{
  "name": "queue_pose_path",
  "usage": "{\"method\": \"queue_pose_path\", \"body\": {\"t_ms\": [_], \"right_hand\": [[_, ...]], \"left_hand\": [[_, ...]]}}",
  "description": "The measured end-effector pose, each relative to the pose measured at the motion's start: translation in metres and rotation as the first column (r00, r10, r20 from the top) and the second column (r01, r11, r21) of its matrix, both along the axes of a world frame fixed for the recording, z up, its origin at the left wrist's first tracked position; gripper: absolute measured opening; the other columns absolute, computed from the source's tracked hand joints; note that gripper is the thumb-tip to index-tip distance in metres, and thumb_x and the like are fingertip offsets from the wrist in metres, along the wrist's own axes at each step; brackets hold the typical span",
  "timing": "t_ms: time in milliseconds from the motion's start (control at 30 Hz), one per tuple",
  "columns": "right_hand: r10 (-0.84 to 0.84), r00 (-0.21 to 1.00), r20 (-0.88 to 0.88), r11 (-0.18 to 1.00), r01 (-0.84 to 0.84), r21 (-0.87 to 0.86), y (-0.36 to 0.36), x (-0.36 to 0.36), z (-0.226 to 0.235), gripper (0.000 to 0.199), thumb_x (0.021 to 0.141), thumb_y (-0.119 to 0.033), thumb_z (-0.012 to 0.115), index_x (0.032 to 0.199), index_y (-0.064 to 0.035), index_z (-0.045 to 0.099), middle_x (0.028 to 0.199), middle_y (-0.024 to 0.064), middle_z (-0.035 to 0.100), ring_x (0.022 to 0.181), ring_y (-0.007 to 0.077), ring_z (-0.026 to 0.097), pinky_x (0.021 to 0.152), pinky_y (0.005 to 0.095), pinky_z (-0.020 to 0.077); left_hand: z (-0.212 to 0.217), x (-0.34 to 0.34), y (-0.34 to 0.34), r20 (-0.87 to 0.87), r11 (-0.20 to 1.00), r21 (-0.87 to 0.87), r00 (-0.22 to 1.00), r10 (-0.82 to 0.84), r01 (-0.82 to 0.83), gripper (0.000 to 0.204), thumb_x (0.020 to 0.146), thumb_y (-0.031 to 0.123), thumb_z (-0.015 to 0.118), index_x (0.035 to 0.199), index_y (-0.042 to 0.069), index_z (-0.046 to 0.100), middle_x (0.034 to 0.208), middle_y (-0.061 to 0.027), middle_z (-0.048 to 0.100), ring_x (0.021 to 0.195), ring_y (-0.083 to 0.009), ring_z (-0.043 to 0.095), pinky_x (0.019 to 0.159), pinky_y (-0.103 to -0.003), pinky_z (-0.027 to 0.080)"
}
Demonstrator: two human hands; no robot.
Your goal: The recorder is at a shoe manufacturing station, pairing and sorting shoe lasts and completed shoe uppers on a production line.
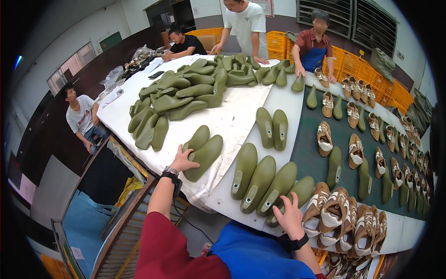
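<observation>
Two green shoe lasts lie side by side on the white cloth; my left hand (182, 160) grips the heel end of the nearer shoe last (208, 157), thumb and fingers apart around it. The farther shoe last (199, 137) of this pair lies against it, close to my fingertips. On the white board to the right, several lasts stand in a row. My right hand (289, 216) has its fingers curled over the heel end of the rightmost shoe last (304, 187). Its grip is partly hidden. Another pair of lasts (272, 129) lies behind this row.
A big heap of green lasts (186, 88) covers the far cloth. At right, a green conveyor belt (302, 139) carries brown-and-white sneakers (356, 151) and lasts. More sneakers (346, 216) crowd beside my right hand. Several people stand or sit around the table. Orange crates (355, 67) line the wall.
</observation>
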State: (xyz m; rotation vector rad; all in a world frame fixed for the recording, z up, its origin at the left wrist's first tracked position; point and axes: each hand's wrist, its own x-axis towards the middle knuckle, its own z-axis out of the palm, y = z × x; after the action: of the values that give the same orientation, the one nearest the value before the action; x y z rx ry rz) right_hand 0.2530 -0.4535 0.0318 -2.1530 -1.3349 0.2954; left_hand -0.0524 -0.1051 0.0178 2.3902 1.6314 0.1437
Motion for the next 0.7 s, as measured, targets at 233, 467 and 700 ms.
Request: {"method": "queue_pose_path", "body": {"t_ms": [233, 467, 700], "right_hand": [[0.018, 0.999, 0.041, 1.0, -0.019, 0.017, 0.006, 0.002, -0.004, 0.045, 0.075, -0.033, 0.065, 0.113, -0.0103, 0.054, 0.133, 0.0233, 0.036, 0.089, 0.0418, 0.059, 0.073, 0.0445, 0.0504], [-0.03, 0.999, 0.044, 0.996, 0.034, -0.08, 0.009, -0.003, 0.005, 0.046, 0.075, -0.032, 0.065, 0.112, -0.008, 0.054, 0.133, 0.0229, 0.036, 0.091, 0.0418, 0.059, 0.076, 0.0446, 0.0494], [-0.025, 0.998, 0.052, 0.997, 0.029, -0.078, 0.016, -0.007, 0.003, 0.044, 0.073, -0.03, 0.067, 0.109, -0.0084, 0.055, 0.132, 0.0219, 0.038, 0.091, 0.042, 0.058, 0.076, 0.0447, 0.0491]], "left_hand": [[-0.001, 0.015, 0.014, 0.141, 0.997, -0.07, 0.989, 0.034, -0.024, 0.061, 0.06, 0.055, 0.07, 0.095, 0.005, 0.069, 0.101, -0.0245, 0.057, 0.098, -0.0325, 0.055, 0.087, -0.037, 0.046], [0.0, 0.077, -0.048, 0.244, 0.996, -0.07, 0.969, -0.031, 0.05, 0.066, 0.066, 0.057, 0.066, 0.106, 0.005, 0.064, 0.108, -0.0275, 0.052, 0.095, -0.0373, 0.057, 0.087, -0.038, 0.046], [-0.035, -0.041, 0.089, 0.43, 0.948, 0.304, 0.902, -0.05, -0.092, 0.088, 0.07, 0.035, 0.073, 0.136, -0.002, 0.028, 0.123, -0.0254, 0.049, 0.111, -0.0387, 0.049, 0.096, -0.041, 0.039]]}}
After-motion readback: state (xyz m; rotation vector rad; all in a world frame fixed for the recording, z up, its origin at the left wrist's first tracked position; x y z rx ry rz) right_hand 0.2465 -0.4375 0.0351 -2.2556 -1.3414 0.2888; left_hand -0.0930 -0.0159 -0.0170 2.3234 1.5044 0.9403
